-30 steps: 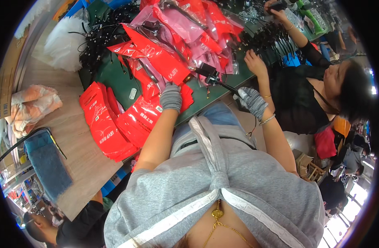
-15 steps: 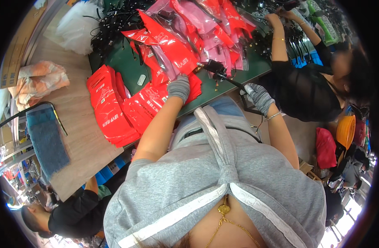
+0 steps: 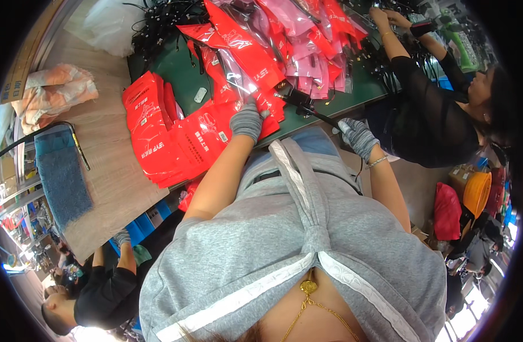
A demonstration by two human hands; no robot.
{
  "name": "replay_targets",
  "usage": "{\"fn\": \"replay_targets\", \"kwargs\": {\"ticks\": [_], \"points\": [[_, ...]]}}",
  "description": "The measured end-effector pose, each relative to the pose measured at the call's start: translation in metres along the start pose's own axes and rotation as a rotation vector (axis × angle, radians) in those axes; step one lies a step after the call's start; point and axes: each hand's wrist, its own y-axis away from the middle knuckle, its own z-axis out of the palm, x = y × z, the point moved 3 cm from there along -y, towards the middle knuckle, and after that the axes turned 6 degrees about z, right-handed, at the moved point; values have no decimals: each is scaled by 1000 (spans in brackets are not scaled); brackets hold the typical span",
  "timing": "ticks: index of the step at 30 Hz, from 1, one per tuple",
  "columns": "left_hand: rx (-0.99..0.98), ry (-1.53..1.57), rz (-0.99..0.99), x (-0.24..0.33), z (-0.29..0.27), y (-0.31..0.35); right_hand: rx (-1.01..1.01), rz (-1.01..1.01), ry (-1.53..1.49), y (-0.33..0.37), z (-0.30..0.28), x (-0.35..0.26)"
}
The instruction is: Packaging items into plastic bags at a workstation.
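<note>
My left hand, in a grey knit glove, is closed on the edge of a red plastic bag at the near side of the green table. My right hand, in a matching glove, grips a black cable to the right of it. At the cable's far end a black boxy part meets the bag's edge, and its tip is hidden there. Flat red printed bags lie fanned out beneath and left of my left hand. More of them form a stack farther left.
Filled red and pink bags are heaped at the back, beside tangled black cables. A small white tag lies on the green table. Co-workers sit at the right and lower left. A blue towel covers a wooden board's edge.
The cable's boxy end has moved against the red bag, and its tip is now covered. My left thumb now shows beside the bag. The view has shifted slightly.
</note>
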Motion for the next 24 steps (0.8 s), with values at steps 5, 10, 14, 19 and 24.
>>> {"fn": "replay_targets", "kwargs": {"ticks": [5,10,14,19,24], "points": [[250,67,100,-22,25,-8,80,-73,215,-8,-3,-1],[206,402,95,-22,2,19,154,-184,407,-8,3,3],[521,359,347,-42,10,27,61,-252,624,-6,21,-26],[409,456,340,-32,-11,44,173,-256,746,15,33,-47],[428,388,436,-26,-51,60,262,-450,819,25,44,-61]]}}
